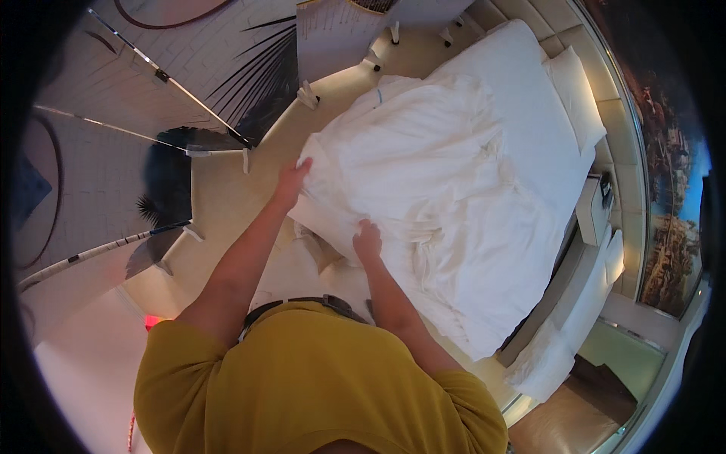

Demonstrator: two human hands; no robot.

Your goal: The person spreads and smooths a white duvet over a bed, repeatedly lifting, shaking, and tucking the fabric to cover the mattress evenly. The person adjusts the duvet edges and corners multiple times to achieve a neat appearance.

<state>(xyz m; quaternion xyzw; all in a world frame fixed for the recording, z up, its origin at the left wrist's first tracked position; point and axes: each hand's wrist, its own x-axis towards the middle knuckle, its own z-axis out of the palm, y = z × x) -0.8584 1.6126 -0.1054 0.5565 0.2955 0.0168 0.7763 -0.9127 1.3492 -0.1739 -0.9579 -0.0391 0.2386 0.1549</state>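
A rumpled white duvet or its cover (408, 164) lies over the near part of a bed made up with a white sheet (488, 57). My left hand (294, 179) grips the duvet's edge at its left corner, with the thumb on top. Lower and to the right, my right hand (367, 241) pinches the same edge near the foot of the bed. The fabric between both hands hangs slightly over the mattress side. Folds hide part of the fingertips.
A white pillow (575, 96) leans at the padded headboard (610, 116). A small white nightstand (592, 210) stands between this bed and a second one with white bedding (544, 357). Printed partition panels (334, 45) on wrapped feet stand left of the bed, on beige carpet (227, 198).
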